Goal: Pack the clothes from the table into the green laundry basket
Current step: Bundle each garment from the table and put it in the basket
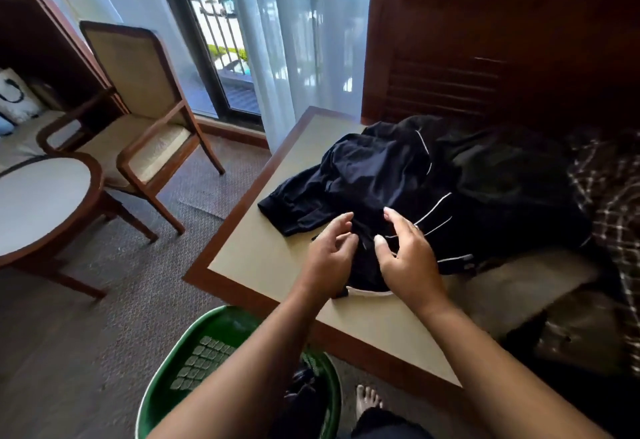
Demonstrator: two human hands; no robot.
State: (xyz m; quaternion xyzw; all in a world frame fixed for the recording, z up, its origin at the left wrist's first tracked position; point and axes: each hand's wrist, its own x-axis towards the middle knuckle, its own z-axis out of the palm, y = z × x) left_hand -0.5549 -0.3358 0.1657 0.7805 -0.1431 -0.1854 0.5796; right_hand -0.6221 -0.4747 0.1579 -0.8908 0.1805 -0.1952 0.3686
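A heap of dark clothes [408, 182] lies on the beige table [263, 258]; the top piece is navy with thin white stripes. A plaid shirt [609, 196] sits at the heap's right end. My left hand [329, 255] and my right hand [408, 255] hover side by side just above the heap's near edge, fingers loosely spread and holding nothing. The green laundry basket [201, 345] stands on the floor below the table's near corner, partly hidden by my left forearm, with some dark cloth inside it.
A wooden armchair [138, 109] and a round table [41, 203] stand to the left on the carpet. Behind the table are sheer curtains [304, 40] and a dark louvred wooden panel [485, 40]. My bare foot [367, 400] is beside the basket.
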